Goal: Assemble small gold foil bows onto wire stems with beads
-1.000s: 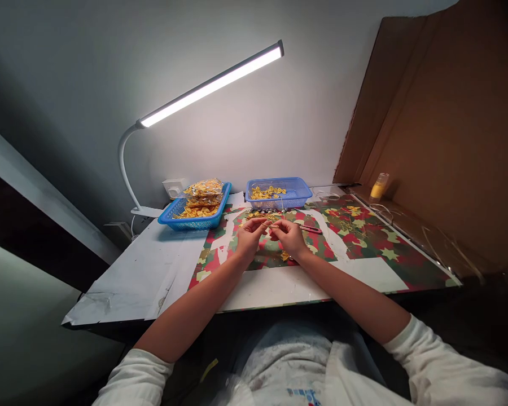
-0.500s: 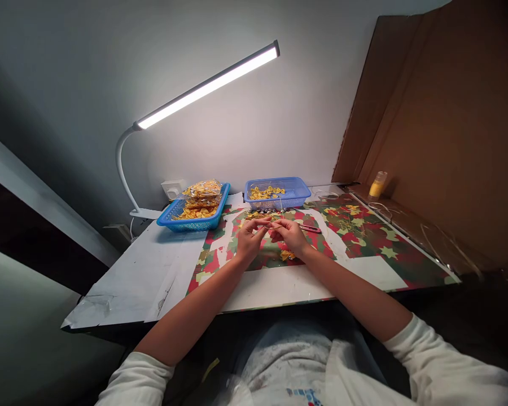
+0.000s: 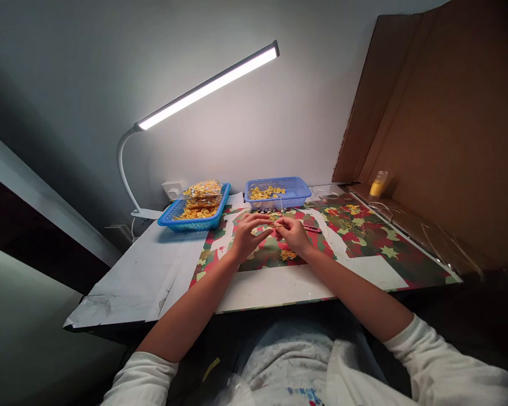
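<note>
Over the middle of the table, my right hand (image 3: 294, 235) pinches a thin yellowish strand (image 3: 276, 225), too small to make out fully. My left hand (image 3: 249, 235) is beside it, fingers stretched out and thumb apart, the tips near the strand. Below my right hand, a yellow bow (image 3: 288, 255) lies on the camouflage-patterned sheet (image 3: 262, 261). Just right of my fingers is a pink-handled tool (image 3: 312, 229), partly hidden. More small yellow pieces lie behind the hands, mostly covered by them.
A blue basket (image 3: 186, 225) at the left holds yellow pieces and plastic bags. Yellow bows lie in a second basket (image 3: 296, 198) at the back. A lit lamp (image 3: 207, 84) hangs above. At right are loose yellow strands (image 3: 353, 223), a small bottle (image 3: 377, 185) and cardboard (image 3: 440, 135).
My left fingers have spread from a pinch, and that hand has shifted slightly left. My right hand stays pinched in nearly the same place.
</note>
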A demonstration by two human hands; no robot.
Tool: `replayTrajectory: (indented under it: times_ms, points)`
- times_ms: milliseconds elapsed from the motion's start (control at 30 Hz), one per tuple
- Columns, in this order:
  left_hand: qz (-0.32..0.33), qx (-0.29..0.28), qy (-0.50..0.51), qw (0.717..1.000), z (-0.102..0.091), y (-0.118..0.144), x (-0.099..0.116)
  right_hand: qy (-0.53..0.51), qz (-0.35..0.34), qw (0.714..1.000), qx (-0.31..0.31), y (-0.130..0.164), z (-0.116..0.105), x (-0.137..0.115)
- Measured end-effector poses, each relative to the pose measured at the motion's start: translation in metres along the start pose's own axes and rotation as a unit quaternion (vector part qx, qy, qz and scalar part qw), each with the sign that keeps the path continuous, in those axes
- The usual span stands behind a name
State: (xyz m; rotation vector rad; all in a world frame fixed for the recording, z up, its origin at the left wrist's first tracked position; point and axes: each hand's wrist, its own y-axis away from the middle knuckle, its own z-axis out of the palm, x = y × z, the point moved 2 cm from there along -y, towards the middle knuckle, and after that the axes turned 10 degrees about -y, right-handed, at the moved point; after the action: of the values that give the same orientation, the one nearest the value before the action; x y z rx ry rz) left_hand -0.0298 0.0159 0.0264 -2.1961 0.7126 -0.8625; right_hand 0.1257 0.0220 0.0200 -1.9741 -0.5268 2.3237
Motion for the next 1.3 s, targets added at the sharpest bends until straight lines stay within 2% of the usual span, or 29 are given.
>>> replayTrajectory:
  times_ms: [67, 200, 400, 567, 900, 1100, 1300]
  points:
    - [0.042, 0.008, -0.034, 0.999, -0.005, -0.002, -0.002, 0.008, 0.003, 1.000, -0.001, 0.001, 0.001, -0.003]
    - [0.080, 0.028, -0.042, 0.996, -0.006, -0.003, -0.005, 0.013, 0.021, 1.000, -0.008, 0.004, 0.003, -0.006]
    - [0.100, 0.050, -0.041, 0.993, -0.009, -0.002, -0.006, 0.015, 0.060, 0.998, -0.018, 0.007, 0.003, -0.009]
    - [0.108, 0.060, -0.039, 0.992, -0.008, -0.002, -0.008, -0.025, 0.082, 0.996, -0.026, 0.008, 0.004, -0.014]
    - [0.049, 0.054, -0.015, 0.997, -0.005, 0.000, -0.008, -0.118, 0.168, 0.978, -0.037, 0.006, 0.001, -0.006]
    - [0.015, 0.044, -0.003, 0.999, -0.005, 0.000, -0.006, -0.124, 0.213, 0.969, -0.018, 0.007, 0.000, -0.008]
    - [0.012, 0.037, 0.014, 0.999, -0.005, 0.000, -0.005, -0.092, 0.179, 0.979, -0.027, 0.006, -0.002, -0.007]
